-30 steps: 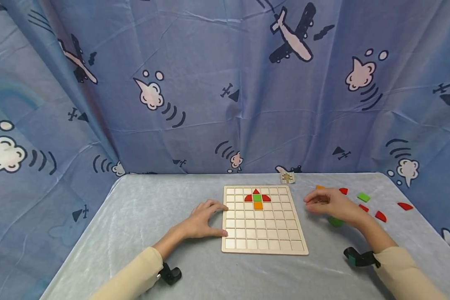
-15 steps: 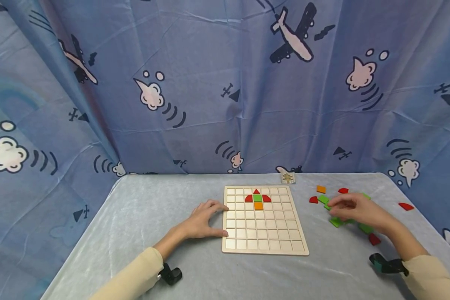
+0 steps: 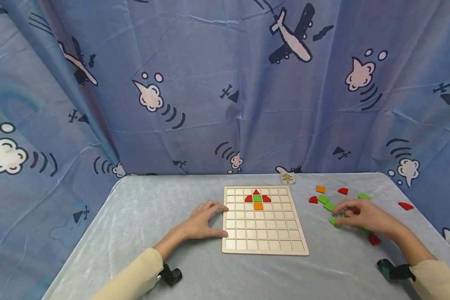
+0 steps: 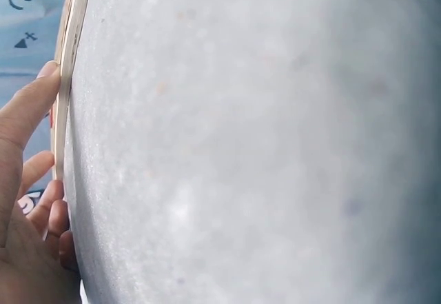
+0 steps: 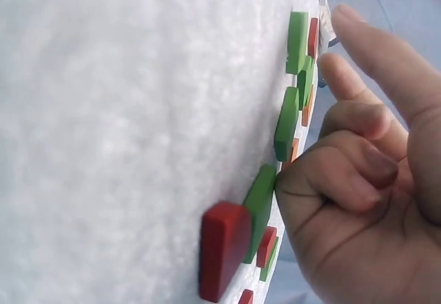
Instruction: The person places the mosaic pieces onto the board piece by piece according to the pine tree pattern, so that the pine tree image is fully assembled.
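Head view shows me, left to right, the left hand (image 3: pixel 201 221) spread wide against a wooden grid board (image 3: pixel 260 234), seemingly to steady it, coloured pieces (image 3: pixel 257 198) set near its far edge, then loose green tiles (image 3: pixel 328 206) by the right hand (image 3: pixel 365 214), its thumb and forefinger parted, holding nothing visible.

Flat wooden grid board (image 3: pixel 264 235) with five coloured tiles (image 3: pixel 257 198), loose green tiles (image 3: pixel 328 206) to its right
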{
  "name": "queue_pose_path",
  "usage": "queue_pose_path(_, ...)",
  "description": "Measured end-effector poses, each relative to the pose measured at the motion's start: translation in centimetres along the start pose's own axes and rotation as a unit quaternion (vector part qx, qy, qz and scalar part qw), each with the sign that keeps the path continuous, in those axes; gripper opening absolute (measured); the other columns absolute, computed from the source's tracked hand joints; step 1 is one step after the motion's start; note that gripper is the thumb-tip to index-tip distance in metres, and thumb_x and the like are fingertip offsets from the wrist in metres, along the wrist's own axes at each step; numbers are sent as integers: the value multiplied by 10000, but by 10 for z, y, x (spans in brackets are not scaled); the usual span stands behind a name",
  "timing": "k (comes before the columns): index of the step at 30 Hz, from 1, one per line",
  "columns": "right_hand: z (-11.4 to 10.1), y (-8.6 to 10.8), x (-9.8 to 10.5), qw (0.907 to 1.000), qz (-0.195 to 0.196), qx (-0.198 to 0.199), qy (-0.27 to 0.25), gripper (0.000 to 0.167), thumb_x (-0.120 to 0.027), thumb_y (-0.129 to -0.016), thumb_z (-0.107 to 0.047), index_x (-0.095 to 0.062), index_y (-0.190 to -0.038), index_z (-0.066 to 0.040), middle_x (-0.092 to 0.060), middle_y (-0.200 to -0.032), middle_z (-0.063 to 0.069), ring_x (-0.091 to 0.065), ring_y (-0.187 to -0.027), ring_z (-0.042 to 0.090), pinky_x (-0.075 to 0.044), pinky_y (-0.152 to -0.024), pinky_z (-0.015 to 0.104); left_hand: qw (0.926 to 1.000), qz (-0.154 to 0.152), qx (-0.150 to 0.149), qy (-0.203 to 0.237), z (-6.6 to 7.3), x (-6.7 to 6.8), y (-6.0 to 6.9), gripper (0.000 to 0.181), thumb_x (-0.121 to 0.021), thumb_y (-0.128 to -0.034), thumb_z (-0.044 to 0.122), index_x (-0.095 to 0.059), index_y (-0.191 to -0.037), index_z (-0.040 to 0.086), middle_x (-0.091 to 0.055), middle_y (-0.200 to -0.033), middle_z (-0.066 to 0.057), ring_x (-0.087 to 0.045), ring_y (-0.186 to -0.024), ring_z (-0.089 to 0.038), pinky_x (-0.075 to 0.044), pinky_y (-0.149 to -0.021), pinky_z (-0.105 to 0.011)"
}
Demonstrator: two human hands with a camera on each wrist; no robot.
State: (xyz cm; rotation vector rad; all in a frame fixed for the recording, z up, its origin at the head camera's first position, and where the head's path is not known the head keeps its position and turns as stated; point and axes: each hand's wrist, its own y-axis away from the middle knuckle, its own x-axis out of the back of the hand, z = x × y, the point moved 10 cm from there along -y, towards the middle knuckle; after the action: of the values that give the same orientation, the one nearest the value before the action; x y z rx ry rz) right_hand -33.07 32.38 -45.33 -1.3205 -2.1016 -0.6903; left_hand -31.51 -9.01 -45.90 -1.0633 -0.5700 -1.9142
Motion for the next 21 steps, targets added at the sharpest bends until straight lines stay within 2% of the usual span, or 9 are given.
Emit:
queue_pose_path(11,-7,0,-6,9993,-113,313,164,321,-769,-849,-199,-698,-1097,-8,-359,-647,-80,-368,-560,19,-302,-515,263,10000,12,-21,-21,0,0,-1,727,-790,-766,537,-523,-1393,280,-486,-1429,-4,-427,-1341,-248,-345,-1068,-527)
queue_pose_path(15,-5,0,-6,9994,-63,223,273,345,-787,-828,-224,-701,-1094,-21,-346,-631,-90,-358,-556,15,-302,-516,258,10000,7,-17,-13,0,0,-1,728,-788,-767,541,-522,-1393,281,-483,-1431,-7,-423,-1345,-251,-343,-1068,-531)
queue_pose_path(21,-3,0,-9,9999,-123,29,62,335,-794,-819,-220,-681,-1060,-17,-369,-668,-71,-386,-586,22,-328,-551,256,10000,6,-8,-12,0,0,0,732,-790,-766,538,-521,-1394,275,-482,-1429,-9,-424,-1341,-250,-346,-1065,-529)
